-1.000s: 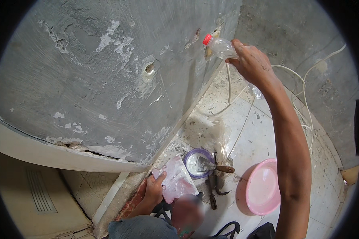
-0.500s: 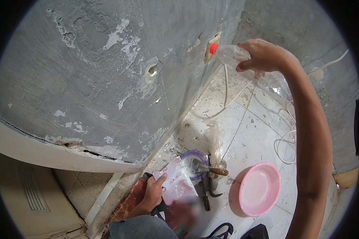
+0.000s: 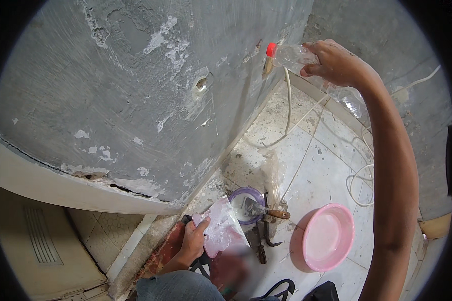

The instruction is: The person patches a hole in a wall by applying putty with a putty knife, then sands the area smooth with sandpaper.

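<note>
Pink basin [image 3: 306,243], purple bowl [image 3: 245,189] | cable [image 3: 420,82] behind forearm [image 3: 396,195] | right hand [image 3: 335,65]: bottle [image 3: 289,54]

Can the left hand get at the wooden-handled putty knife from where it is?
Probably not: the left hand grips the pink-and-white board, which lies between it and the purple bowl, and the putty knife has its handle pointing away.

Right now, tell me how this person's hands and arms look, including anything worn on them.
The left hand and right hand are bare: five-fingered human hands, no gloves, no watch in sight. The right arm shows no sleeve, even past the elbow. The left forearm is bare where visible; its upper part is hidden.
</note>
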{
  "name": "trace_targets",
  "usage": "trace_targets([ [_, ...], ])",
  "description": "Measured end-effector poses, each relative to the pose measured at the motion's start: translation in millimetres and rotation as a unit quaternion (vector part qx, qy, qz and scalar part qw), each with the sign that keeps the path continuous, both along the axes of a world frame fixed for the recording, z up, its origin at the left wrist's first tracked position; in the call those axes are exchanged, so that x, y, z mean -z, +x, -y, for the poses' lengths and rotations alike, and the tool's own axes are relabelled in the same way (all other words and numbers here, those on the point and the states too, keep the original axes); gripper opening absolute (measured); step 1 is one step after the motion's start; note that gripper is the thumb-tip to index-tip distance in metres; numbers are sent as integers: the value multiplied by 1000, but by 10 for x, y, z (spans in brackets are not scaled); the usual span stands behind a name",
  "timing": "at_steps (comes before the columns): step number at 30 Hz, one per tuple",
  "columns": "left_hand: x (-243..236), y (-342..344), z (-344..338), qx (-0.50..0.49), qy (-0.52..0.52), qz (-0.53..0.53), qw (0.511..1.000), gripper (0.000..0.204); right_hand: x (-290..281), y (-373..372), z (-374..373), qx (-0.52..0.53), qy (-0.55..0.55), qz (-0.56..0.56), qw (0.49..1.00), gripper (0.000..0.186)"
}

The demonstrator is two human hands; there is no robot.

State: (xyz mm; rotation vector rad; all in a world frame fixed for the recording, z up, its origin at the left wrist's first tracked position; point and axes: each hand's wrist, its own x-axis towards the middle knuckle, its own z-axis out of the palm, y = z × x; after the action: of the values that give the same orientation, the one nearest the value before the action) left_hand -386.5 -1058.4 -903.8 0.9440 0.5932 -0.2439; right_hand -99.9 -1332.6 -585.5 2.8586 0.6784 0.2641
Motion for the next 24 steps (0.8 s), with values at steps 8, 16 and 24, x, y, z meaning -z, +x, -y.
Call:
trace_targets([
  [8, -5, 17, 52, -13, 9, 3, 1000, 17, 67, 37, 43, 5, -3, 12, 1000, 66],
  [16, 12, 28, 72, -12, 20, -4, 1000, 17, 11, 57, -38, 18, 1, -26, 1000, 62],
  [24, -6, 37, 62, -5, -2, 5, 1000, 14, 79, -14, -70, 19, 37, 34, 999, 48],
])
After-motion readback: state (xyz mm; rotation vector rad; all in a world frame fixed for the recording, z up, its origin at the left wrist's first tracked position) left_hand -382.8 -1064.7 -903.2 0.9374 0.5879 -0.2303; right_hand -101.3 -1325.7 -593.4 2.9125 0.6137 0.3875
